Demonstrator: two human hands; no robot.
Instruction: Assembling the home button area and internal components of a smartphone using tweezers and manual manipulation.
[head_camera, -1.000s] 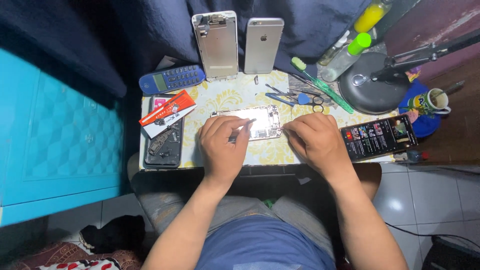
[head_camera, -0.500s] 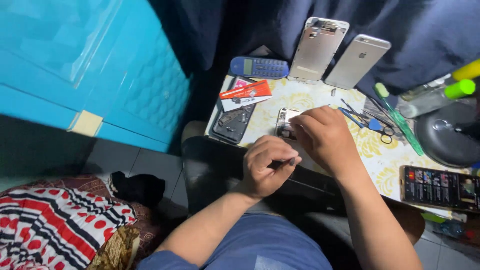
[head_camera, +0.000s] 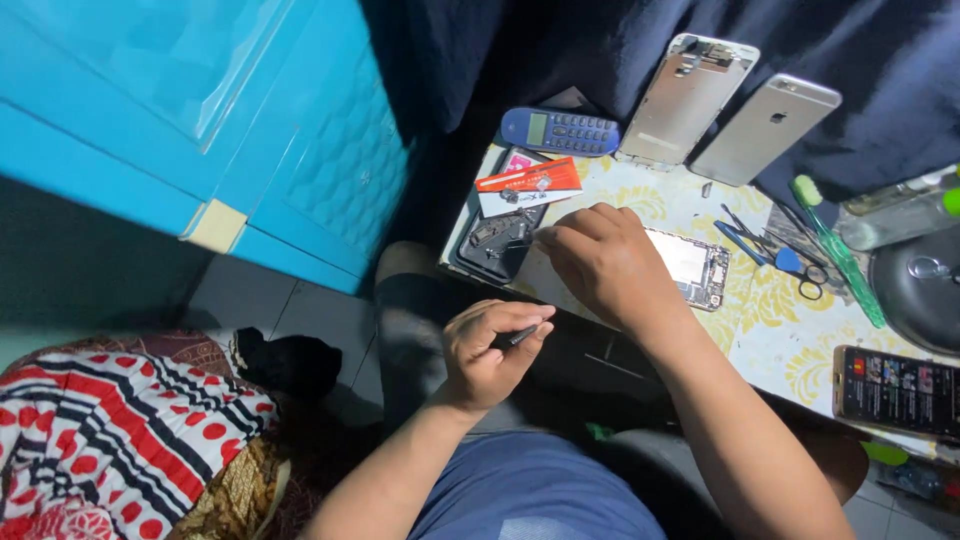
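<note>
Pretty cramped little corner here. A big turquoise plastic cabinet (head_camera: 200, 130) is taking up the whole left side, and dark navy cloth (head_camera: 600, 50) is hanging behind the counter (head_camera: 770, 345), which is wearing a yellow floral cover. Grey floor tiles (head_camera: 300, 320) are showing below, with a red, white and black patterned fabric (head_camera: 110, 440) lying bottom left. Light's looking dim.

On the small patterned table (head_camera: 770, 335) lies an opened silver phone chassis (head_camera: 690, 268), partly under the right hand (head_camera: 605, 262). Left of it sits a black tray (head_camera: 495, 245); behind that, a blue keypad handset (head_camera: 560, 130) (near the table's far edge). The left hand (head_camera: 490, 350) is off the table, nearer the body.
</note>
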